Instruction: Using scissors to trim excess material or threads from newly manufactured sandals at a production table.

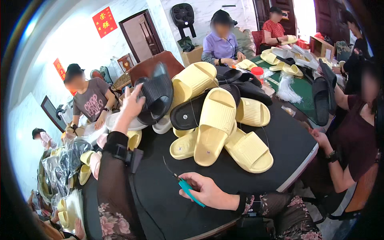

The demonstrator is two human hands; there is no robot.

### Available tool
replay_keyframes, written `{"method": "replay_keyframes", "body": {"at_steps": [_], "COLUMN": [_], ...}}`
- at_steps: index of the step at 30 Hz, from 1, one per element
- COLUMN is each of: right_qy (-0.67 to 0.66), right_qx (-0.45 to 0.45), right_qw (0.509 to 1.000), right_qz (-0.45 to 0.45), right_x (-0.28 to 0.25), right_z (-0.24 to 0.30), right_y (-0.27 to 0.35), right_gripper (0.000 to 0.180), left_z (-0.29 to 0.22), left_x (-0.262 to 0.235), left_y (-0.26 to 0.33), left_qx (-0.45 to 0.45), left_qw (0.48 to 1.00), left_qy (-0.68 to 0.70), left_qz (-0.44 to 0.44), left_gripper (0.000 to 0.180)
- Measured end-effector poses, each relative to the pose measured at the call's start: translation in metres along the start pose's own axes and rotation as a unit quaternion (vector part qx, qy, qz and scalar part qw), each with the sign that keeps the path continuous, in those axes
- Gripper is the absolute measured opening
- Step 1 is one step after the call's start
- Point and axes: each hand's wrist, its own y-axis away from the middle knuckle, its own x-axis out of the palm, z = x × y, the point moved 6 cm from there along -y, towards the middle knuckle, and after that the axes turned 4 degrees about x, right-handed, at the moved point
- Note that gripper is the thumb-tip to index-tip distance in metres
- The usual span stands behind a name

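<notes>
My left hand [132, 105] reaches out over the left side of a slipper pile, fingers stretched and apart. Right beside its fingertips is a pair of black slippers [158, 98], the upper one smeared by motion; a light touch cannot be ruled out. Low over the black tabletop [160, 200], my right hand [210, 194] is closed around a small teal-handled tool [191, 193]. A thin dark wire or thread sticks up from that tool's tip. Pale yellow slippers [216, 124] lie heaped beyond my right hand, with black ones [186, 112] among them.
Several people sit around the tables, one close on my right [360, 128] holding dark slippers [323, 96]. Clear plastic bags [72, 160] and more slippers lie at left. On the green table [306, 96] are white plastic strands [289, 90] and a red-lidded jar [258, 72].
</notes>
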Motion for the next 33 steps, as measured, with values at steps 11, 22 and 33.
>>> {"method": "replay_keyframes", "body": {"at_steps": [11,22,33], "right_qy": [-0.06,-0.009,0.035], "right_qx": [0.045,0.088,0.075], "right_qw": [0.997,0.996,0.996], "right_qz": [-0.012,0.016,0.032], "right_x": [0.0,0.007,0.006], "right_z": [0.004,0.0,-0.009], "right_y": [-0.005,-0.003,-0.01], "right_gripper": [0.038,0.037,0.034], "left_z": [-0.002,0.076,0.242], "left_x": [0.025,-0.01,-0.077], "left_y": [0.043,0.143,0.261], "left_qx": [-0.094,-0.152,-0.204], "left_qw": [0.953,0.987,0.958], "left_qy": [0.275,-0.039,-0.172], "left_qz": [-0.081,-0.035,0.102], "left_gripper": [0.052,0.06,0.047]}}
